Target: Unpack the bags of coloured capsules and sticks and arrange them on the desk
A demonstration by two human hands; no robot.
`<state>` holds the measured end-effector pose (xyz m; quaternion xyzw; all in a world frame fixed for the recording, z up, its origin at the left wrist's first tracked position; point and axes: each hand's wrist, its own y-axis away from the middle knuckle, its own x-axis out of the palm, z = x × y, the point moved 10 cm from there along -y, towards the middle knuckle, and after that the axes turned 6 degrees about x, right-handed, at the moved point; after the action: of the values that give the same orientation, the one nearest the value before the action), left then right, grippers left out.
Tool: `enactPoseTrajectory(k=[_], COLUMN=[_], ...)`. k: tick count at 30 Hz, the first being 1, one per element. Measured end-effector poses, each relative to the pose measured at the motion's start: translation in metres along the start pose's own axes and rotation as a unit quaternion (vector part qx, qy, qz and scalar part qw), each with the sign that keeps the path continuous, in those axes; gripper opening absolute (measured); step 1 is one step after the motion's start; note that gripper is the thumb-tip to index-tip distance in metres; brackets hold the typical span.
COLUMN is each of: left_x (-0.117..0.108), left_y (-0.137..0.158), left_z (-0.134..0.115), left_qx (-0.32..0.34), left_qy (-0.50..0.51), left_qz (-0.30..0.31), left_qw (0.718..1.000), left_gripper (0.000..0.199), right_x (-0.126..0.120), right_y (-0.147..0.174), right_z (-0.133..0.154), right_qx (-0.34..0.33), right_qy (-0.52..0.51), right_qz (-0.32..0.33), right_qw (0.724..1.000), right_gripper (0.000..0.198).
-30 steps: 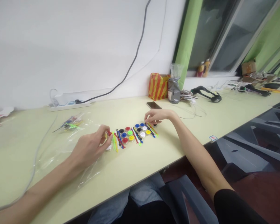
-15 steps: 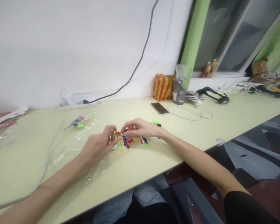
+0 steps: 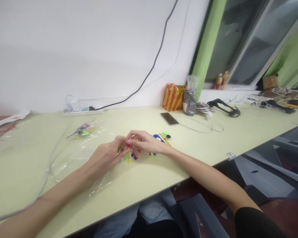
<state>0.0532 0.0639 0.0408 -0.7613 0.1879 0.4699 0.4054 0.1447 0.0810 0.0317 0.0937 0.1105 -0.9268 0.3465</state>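
My left hand (image 3: 108, 152) and my right hand (image 3: 142, 142) meet over the table with their fingertips close together. Both pinch at a small red plastic piece (image 3: 128, 144), mostly covered by the fingers. Under and beside the fingers lie several small coloured plastic pieces, among them a yellow one (image 3: 129, 161) and a blue one (image 3: 135, 158). Past my right wrist are more parts: a blue disc (image 3: 156, 136), a green disc (image 3: 165, 133), a black disc (image 3: 168, 136) and thin yellow sticks (image 3: 165, 139).
A clear plastic bag (image 3: 72, 162) spreads under my left forearm, near a small heap of coloured parts (image 3: 83, 129). Behind are a power strip (image 3: 83, 112), a phone (image 3: 169, 119), a striped bag (image 3: 173, 97) and a black headset-like frame (image 3: 223, 107). A grey cable (image 3: 48, 168) runs along the left.
My right hand has shifted left and closed in against my left fingertips, around the red piece. The sticks and blue disc behind my right wrist now show more. The view has turned slightly.
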Motion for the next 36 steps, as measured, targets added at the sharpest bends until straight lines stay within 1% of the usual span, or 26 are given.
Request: enactPoseTrajectory(k=[4,8,11,13,14,16,19,22,23,24,26,27,29,31,33,36], left_x=[0.001,-0.001,-0.001,-0.005,-0.008,-0.014,-0.018,-0.02,-0.021,-0.023,-0.03,-0.033,-0.035,-0.035,-0.034,-0.03], left_y=[0.0,0.001,0.001,0.001,0.001,0.001,0.001,0.001,0.002,0.002,0.002,0.001,0.001,0.0,0.0,0.0], left_z=[-0.003,-0.002,0.001,0.001,0.001,0.001,0.004,0.005,0.005,0.006,0.011,0.013,0.017,0.017,0.015,0.014], left_qx=[0.013,0.013,0.002,-0.005,-0.005,-0.003,0.008,0.044,0.05,0.05,0.027,0.009,-0.023,-0.038,-0.037,-0.027], left_qy=[-0.007,-0.025,-0.029,-0.036,-0.042,-0.059,-0.099,-0.178,-0.208,-0.235,-0.272,-0.283,-0.293,-0.293,-0.29,-0.287], left_qz=[0.001,-0.015,-0.013,-0.027,-0.039,-0.059,-0.064,-0.056,-0.056,-0.057,-0.06,-0.057,-0.037,-0.013,0.002,0.017], left_qw=[1.0,0.999,0.999,0.999,0.998,0.997,0.993,0.982,0.975,0.969,0.96,0.957,0.955,0.955,0.956,0.957], left_gripper=[0.028,0.028,0.03,0.032,0.033,0.035,0.029,0.024,0.025,0.026,0.027,0.026,0.025,0.024,0.023,0.021], right_x=[0.002,-0.001,-0.006,-0.016,-0.025,-0.051,-0.102,-0.16,-0.176,-0.186,-0.194,-0.193,-0.187,-0.183,-0.18,-0.174], right_y=[0.002,0.002,0.003,0.005,0.008,0.015,0.034,0.063,0.073,0.081,0.095,0.1,0.107,0.109,0.11,0.11], right_z=[0.005,0.007,0.009,0.012,0.014,0.018,0.025,0.027,0.024,0.016,-0.006,-0.017,-0.034,-0.045,-0.053,-0.063], right_qx=[0.001,0.007,0.001,0.0,0.0,0.003,0.018,0.063,0.095,0.143,0.246,0.292,0.357,0.397,0.429,0.46], right_qy=[-0.029,-0.061,-0.04,-0.009,0.008,0.043,0.118,0.226,0.247,0.269,0.292,0.298,0.304,0.307,0.299,0.274], right_qz=[0.024,0.015,0.004,-0.006,-0.018,-0.054,-0.119,-0.217,-0.238,-0.236,-0.184,-0.147,-0.081,-0.048,-0.035,-0.014], right_qw=[0.999,0.998,0.999,1.0,1.0,0.998,0.986,0.948,0.934,0.923,0.906,0.897,0.88,0.864,0.851,0.845], right_gripper=[0.036,0.041,0.04,0.04,0.04,0.04,0.038,0.027,0.026,0.027,0.028,0.03,0.033,0.037,0.041,0.045])
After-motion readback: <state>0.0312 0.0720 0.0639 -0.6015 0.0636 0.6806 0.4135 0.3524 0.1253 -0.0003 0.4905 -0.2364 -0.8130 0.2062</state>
